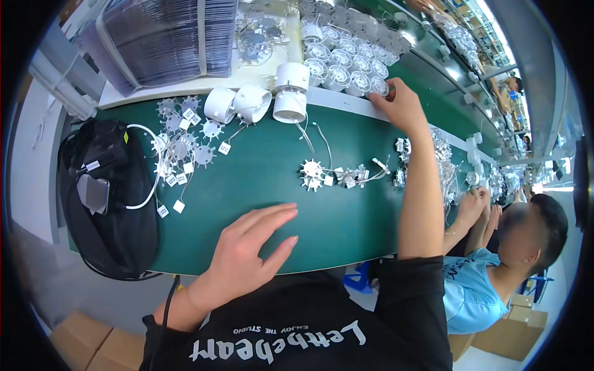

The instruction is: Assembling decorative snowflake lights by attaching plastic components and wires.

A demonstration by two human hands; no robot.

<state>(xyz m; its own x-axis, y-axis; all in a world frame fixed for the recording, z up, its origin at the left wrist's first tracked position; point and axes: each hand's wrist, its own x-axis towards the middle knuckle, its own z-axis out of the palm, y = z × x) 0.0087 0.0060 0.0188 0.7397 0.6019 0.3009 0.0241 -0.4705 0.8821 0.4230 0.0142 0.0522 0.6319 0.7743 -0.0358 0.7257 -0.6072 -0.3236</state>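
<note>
My left hand [250, 247] is over the near edge of the green table, its fingers stretched out and nothing in it. With thumb and fingers my right hand [402, 106] grips a clear round plastic cup [378, 87] at the near right corner of a group of similar clear cups [340, 59]. Between the hands, farther in, lie a white star-shaped disc [312, 174] and a small bunch of wired parts [352, 177]. White cylindrical housings [289, 105] stand beyond my left hand, two of them stacked.
Star-shaped discs with tagged wires [182, 145] lie at the left, beside a black mesh bag [111, 204]. Strapped stacked plastic sheets [167, 43] stand at the back left. At the right are heaped wired parts [442, 161] and a co-worker in a light blue shirt [476, 294].
</note>
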